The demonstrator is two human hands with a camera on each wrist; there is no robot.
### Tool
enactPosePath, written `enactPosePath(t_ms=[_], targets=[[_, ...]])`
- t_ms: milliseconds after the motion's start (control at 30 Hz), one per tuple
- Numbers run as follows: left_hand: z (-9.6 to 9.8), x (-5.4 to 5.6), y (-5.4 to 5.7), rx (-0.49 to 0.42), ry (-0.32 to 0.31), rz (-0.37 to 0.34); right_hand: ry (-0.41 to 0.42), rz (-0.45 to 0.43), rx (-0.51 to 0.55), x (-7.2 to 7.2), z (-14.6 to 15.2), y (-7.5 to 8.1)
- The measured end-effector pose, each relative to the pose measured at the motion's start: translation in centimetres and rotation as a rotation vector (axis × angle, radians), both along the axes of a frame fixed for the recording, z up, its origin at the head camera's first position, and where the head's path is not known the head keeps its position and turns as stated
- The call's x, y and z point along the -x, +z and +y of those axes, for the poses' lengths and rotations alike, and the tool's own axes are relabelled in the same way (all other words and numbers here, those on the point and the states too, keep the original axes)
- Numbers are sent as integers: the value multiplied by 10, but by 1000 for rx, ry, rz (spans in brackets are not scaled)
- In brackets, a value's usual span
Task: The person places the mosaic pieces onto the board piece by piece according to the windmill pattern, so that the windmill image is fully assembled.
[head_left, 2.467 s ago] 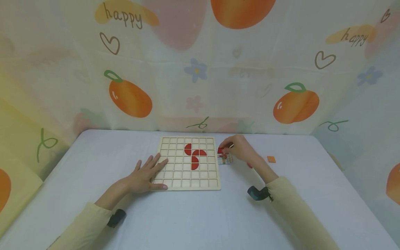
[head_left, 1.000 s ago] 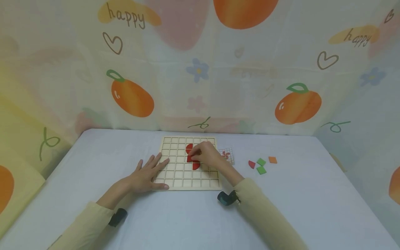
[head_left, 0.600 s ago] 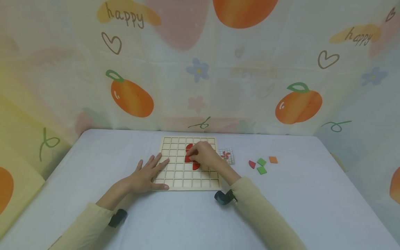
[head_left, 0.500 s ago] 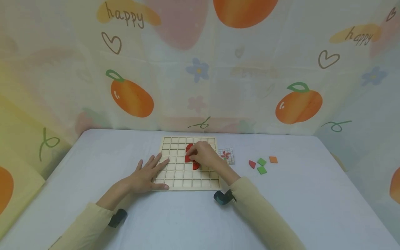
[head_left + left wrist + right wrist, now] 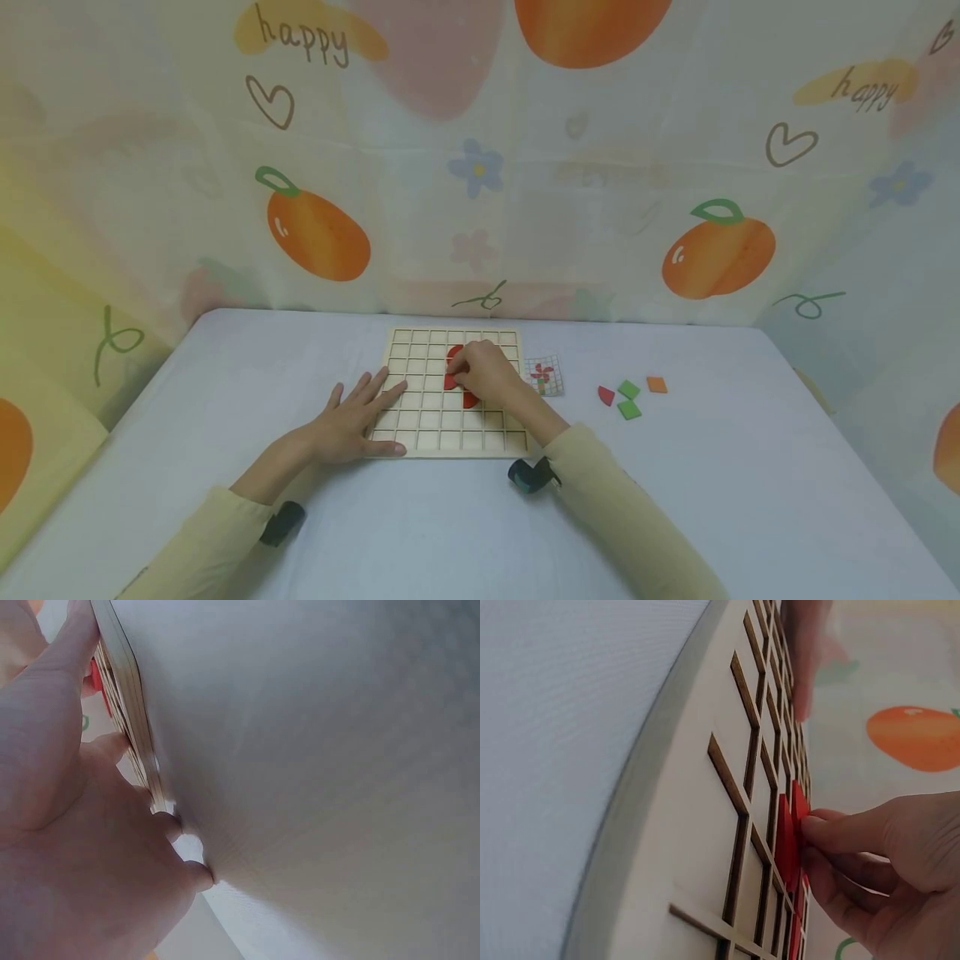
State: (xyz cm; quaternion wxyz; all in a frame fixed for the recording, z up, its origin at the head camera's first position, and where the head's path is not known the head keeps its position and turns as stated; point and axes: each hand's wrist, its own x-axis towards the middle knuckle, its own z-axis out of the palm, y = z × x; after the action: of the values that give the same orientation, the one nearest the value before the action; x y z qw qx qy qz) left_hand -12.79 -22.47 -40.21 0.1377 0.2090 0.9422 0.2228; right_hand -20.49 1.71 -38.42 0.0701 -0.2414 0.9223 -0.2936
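Note:
My left hand [image 5: 337,432] lies with fingers spread on the left edge of a square wooden grid board [image 5: 429,421]; in the left wrist view its fingertips reach over the board's side. My right hand [image 5: 489,373] is over the middle of the board, thumb and fingers pinching a red quarter-circle tile [image 5: 799,806] at a grid cell. Another red tile [image 5: 785,847] stands out close beside it in the right wrist view. Further red tiles show above the fingertips [image 5: 454,353] and below the hand [image 5: 470,400]; others are hidden under the hand.
Right of the board lies a small printed card [image 5: 544,375] with a red flower pattern on a grid. Farther right on the white tabletop [image 5: 720,467] are a loose red tile [image 5: 606,396], two green tiles [image 5: 629,409] and an orange tile [image 5: 657,384].
My right hand has moved left from over the card, bringing a red tile onto the board. This uncovered the card and the green tiles. My left hand has stayed put.

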Motion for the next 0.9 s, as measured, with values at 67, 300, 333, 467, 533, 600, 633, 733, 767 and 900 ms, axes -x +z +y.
enactPosePath(t_ms=[67, 300, 333, 467, 533, 600, 633, 733, 767, 900], targets=[[1, 0, 1, 0, 2, -2, 0, 9, -3, 0, 0, 0], [1, 1, -1, 3, 3, -5, 9, 5, -2, -2, -1, -1], [1, 1, -1, 3, 3, -4, 12, 9, -2, -2, -1, -2], [1, 0, -1, 1, 3, -5, 20, 18, 1, -2, -1, -3], [2, -1, 0, -3, 2, -5, 21, 17, 10, -2, 1, -2], [2, -1, 0, -4, 3, -7, 20, 11, 16, -3, 3, 0], [2, -1, 1, -3, 3, -8, 19, 13, 15, -3, 5, 2], [3, -1, 1, 0, 4, -5, 14, 22, 16, -3, 10, 8], [3, -1, 1, -1, 5, -5, 11, 28, 13, -3, 12, 9], [3, -1, 2, -2, 9, -8, 10, 68, 15, -2, 23, 16]])
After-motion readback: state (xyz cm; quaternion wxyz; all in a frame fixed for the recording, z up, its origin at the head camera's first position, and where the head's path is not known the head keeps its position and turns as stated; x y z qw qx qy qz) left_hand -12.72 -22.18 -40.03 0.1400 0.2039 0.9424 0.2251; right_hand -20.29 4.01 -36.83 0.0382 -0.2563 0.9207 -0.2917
